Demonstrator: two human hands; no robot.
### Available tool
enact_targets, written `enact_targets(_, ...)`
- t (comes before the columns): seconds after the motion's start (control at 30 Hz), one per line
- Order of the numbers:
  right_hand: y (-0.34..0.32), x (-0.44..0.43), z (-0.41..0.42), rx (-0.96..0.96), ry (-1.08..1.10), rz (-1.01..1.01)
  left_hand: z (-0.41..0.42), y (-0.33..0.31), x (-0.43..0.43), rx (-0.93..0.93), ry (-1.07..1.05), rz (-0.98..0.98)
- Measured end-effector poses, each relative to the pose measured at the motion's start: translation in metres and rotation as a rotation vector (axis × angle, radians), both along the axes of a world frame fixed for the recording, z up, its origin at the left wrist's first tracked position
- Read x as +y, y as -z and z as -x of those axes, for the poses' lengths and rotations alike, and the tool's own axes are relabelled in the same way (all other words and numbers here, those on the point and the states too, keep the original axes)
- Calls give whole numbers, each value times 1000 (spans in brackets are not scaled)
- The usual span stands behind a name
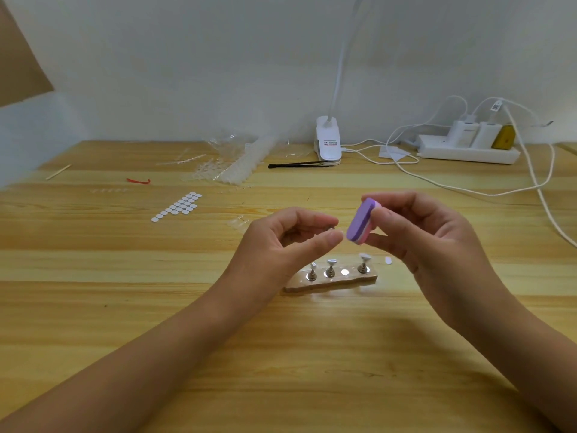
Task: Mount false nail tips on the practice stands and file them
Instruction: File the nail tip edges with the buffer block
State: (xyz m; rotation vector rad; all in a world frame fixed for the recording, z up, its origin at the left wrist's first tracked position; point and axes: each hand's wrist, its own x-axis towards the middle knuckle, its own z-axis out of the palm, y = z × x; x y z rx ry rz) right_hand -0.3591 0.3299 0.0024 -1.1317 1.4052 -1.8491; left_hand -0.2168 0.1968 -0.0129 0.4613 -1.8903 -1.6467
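Note:
My left hand (290, 235) is raised above the table and pinches a small metal practice stand (331, 228) between thumb and forefinger; most of the stand is hidden by the fingers. My right hand (415, 232) grips a purple and pink filing block (362, 221), held tilted right next to the left fingertips. Below the hands lies a clear base bar (331, 282) carrying three upright metal stands (330, 268) and one bare magnet spot (344, 272). A loose white nail tip (388, 260) lies on the table just right of the bar.
A sheet of white adhesive tabs (178, 207) lies at mid left, a pile of clear nail tips and bags (234, 164) behind it. A red strip (139, 181), a wooden stick (58, 171), black tweezers (296, 165), a clip lamp (327, 142) and a power strip (468, 151) with cables sit along the back.

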Motion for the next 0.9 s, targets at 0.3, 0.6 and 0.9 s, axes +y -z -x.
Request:
enact_targets(0.3,0,2,2,49,-112,-131,-1,-1,0,21,69,25)
enact_targets(0.6,0,1,0,53,-90,-113,-1,0,0,5,82,58)
enact_targets(0.9,6,-1,1,-21,-46,-41,1,1,1,10,71,101)
